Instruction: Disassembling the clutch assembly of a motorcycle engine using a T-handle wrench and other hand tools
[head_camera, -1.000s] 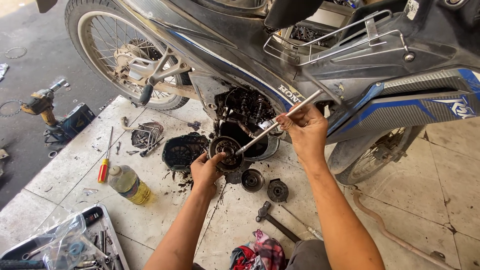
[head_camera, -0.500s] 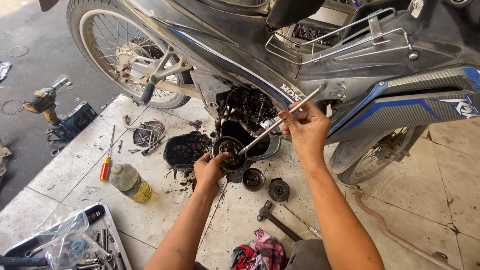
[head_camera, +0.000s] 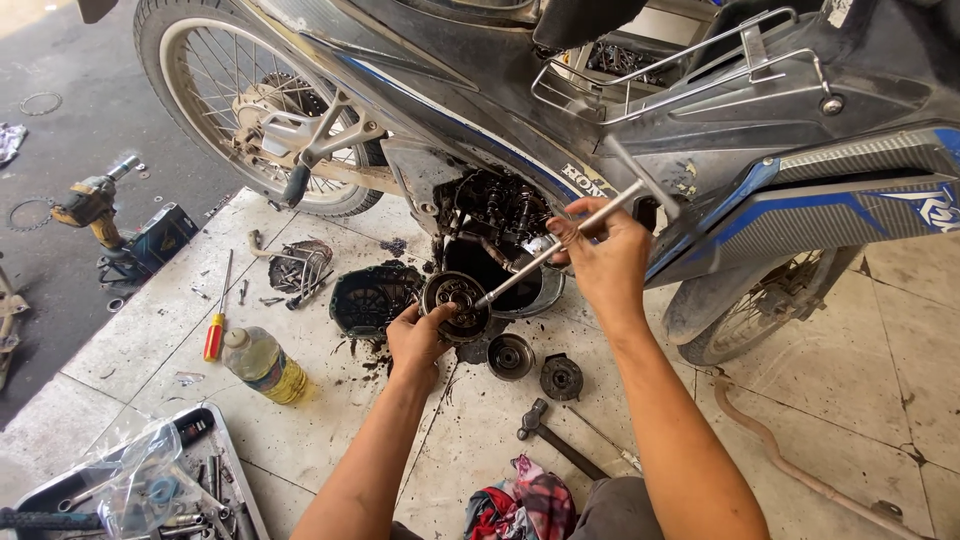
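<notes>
Now the left hand (head_camera: 418, 340) grips a round engine part (head_camera: 456, 303) in mid-frame — right hand (head_camera: 600, 262) fingers clamp a long metal tool (head_camera: 555, 245), its tip at the part; next it needs steady turning.

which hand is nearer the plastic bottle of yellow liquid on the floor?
Left. The left hand, gripping the round clutch part, sits just right of the bottle. The right hand is farther right and higher, holding the long metal T-wrench.

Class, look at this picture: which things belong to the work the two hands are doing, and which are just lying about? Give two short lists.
In use:
left hand holding the round clutch part
right hand gripping the long T-handle wrench
open engine case

Lying about:
red-handled screwdriver
oil bottle
hammer
cordless drill
tool tray
</notes>
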